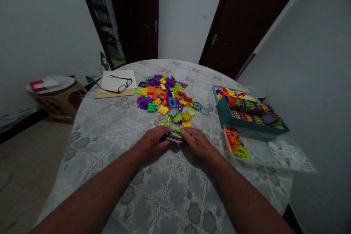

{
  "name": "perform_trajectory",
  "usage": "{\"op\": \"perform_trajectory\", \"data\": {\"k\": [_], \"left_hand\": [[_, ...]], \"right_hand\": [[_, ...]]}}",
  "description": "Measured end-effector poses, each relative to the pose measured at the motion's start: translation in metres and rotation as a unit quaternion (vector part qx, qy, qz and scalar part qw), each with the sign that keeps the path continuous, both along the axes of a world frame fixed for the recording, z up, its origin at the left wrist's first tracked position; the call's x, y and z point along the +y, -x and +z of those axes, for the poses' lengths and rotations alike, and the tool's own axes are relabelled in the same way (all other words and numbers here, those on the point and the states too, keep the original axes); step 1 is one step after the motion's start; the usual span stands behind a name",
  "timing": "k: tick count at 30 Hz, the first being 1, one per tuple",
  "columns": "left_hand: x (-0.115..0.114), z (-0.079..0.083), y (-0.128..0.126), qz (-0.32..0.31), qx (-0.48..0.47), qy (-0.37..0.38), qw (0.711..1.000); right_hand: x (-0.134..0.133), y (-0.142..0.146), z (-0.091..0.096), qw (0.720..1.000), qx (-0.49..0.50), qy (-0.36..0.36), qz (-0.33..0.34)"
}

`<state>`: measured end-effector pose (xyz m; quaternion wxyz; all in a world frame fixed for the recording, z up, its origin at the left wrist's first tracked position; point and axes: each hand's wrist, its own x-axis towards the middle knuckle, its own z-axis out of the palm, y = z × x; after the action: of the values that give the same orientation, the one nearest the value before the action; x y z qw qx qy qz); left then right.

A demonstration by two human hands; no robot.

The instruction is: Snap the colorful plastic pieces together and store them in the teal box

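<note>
Between my two hands is a small stack of toothed plastic building pieces in several colours, held just above or on the tablecloth; I cannot tell which. My left hand is closed on its left side, with fingers behind it and thumb in front. From the right, my right hand grips the same stack, fingertips at its top and edge. Just beyond my hands lie loose yellow and green toothed pieces. Behind those spreads a pile of mixed plastic pieces, with purple, orange, yellow and green connectors among them.
To the right stands a teal box filled with sorted pieces. A clear plastic tub holds orange and green pieces, beside a plastic bag of white parts. Eyeglasses rest on papers at the left. A stool stands beyond the table's left edge.
</note>
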<state>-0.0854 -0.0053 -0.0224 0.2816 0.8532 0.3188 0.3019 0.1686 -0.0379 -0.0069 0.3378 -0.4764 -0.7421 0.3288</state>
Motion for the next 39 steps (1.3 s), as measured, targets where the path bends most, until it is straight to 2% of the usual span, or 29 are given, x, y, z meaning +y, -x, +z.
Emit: {"op": "perform_trajectory", "data": {"k": [4, 8, 12, 15, 21, 26, 30, 35, 39], "left_hand": [[0.001, -0.007, 0.002, 0.029, 0.002, -0.004, 1.000], [0.004, -0.013, 0.003, 0.052, 0.008, -0.004, 0.999], [0.007, -0.015, 0.003, 0.038, 0.023, -0.021, 0.999], [0.006, -0.013, 0.002, 0.034, 0.021, -0.022, 0.999], [0.000, 0.001, 0.002, 0.012, 0.007, 0.001, 1.000], [0.000, -0.005, 0.003, 0.017, 0.053, -0.018, 0.998], [0.002, -0.011, 0.004, 0.061, 0.056, -0.041, 0.996], [-0.002, -0.002, 0.003, 0.028, 0.098, -0.065, 0.993], [-0.003, 0.005, -0.005, 0.029, 0.133, -0.066, 0.989]], "right_hand": [[0.002, -0.002, -0.003, 0.998, -0.017, -0.064, -0.001], [-0.003, -0.001, -0.001, 0.998, -0.005, -0.063, 0.026], [-0.008, 0.005, -0.001, 0.995, -0.068, -0.071, -0.002], [-0.009, 0.009, -0.003, 0.992, -0.103, -0.073, -0.023], [-0.009, 0.005, -0.003, 0.990, -0.106, -0.068, -0.056], [-0.009, -0.004, 0.001, 0.987, -0.113, -0.093, -0.071], [-0.008, -0.009, 0.000, 0.982, -0.154, -0.098, -0.057], [-0.008, -0.007, -0.002, 0.980, -0.168, -0.087, -0.060], [-0.007, -0.007, -0.001, 0.981, -0.156, -0.087, -0.080]]}}
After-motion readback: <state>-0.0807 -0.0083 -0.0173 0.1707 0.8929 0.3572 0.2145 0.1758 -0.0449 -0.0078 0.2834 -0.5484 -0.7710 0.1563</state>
